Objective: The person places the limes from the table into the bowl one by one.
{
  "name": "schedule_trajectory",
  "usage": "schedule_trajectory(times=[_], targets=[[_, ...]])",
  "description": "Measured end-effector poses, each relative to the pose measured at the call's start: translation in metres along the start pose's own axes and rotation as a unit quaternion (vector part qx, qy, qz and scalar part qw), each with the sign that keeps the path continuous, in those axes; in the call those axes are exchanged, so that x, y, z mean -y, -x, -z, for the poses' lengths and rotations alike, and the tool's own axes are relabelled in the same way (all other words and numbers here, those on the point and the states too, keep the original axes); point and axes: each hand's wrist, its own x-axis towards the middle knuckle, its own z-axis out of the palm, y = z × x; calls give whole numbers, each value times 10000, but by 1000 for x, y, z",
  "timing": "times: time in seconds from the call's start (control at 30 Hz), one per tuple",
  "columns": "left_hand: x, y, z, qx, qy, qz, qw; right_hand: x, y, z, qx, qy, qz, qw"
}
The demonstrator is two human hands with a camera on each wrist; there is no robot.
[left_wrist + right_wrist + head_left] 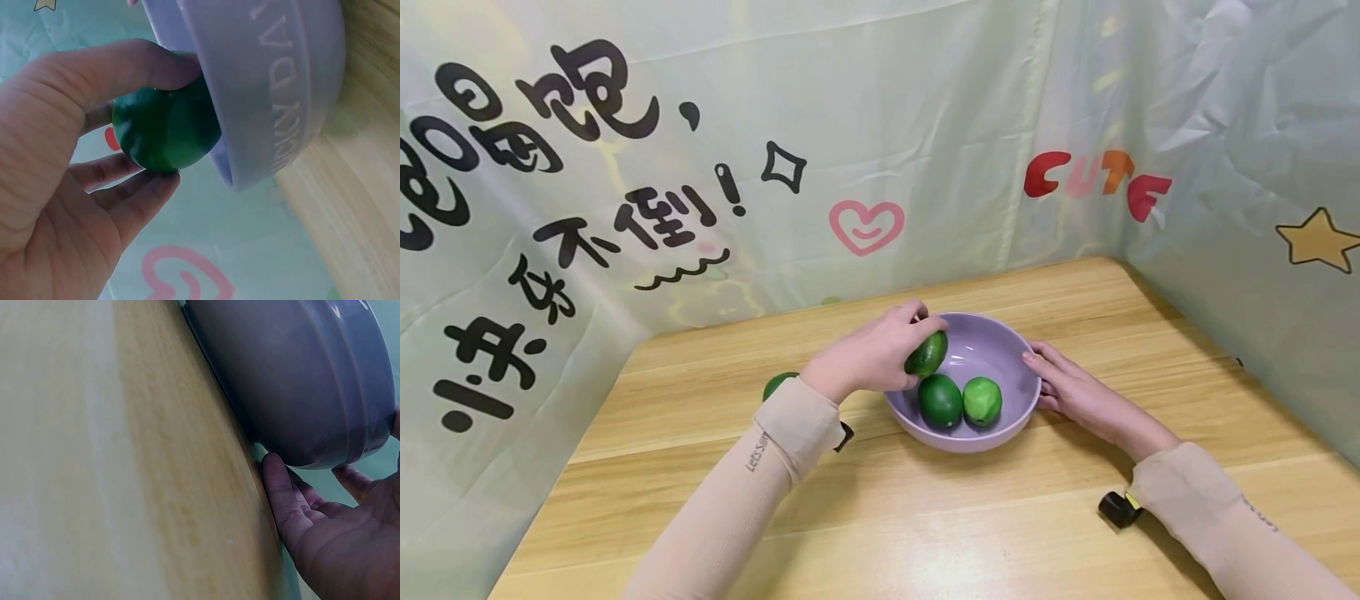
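Observation:
My left hand [891, 346] grips a glossy dark green fruit [927, 354] at the left rim of a lilac bowl [1011, 350]. In the left wrist view the thumb lies on one side of this rounded, faintly striped fruit [165, 128] and fingertips on the other; part of it is hidden behind the bowl wall [256, 94]. Inside the bowl sit another dark green fruit [940, 401] and a lighter green lime-like fruit [982, 401]. At the bowl's right side, my right hand [1071, 392] holds it, a fingertip over the rim and other fingers against the outer wall.
Another dark green fruit [778, 383] lies on the wooden table [925, 517], partly hidden behind the left forearm. Small black devices [1120, 509] protrude by both wrists. Printed cloth [940, 142] hangs behind the table and along its sides.

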Motion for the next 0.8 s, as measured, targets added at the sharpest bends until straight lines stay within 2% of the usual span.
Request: schedule_trajectory(times=[0.23,0.63,0.8], targets=[[-1,-4,-4,100,-191,56,9998,1,0,0,-14,-34,-18,10000],[0,-6,-9,215,-218,20,9995,1,1,0,9,46,-10,10000],[0,-6,-15,444,-251,75,9987,1,1,-1,7,38,-9,10000]])
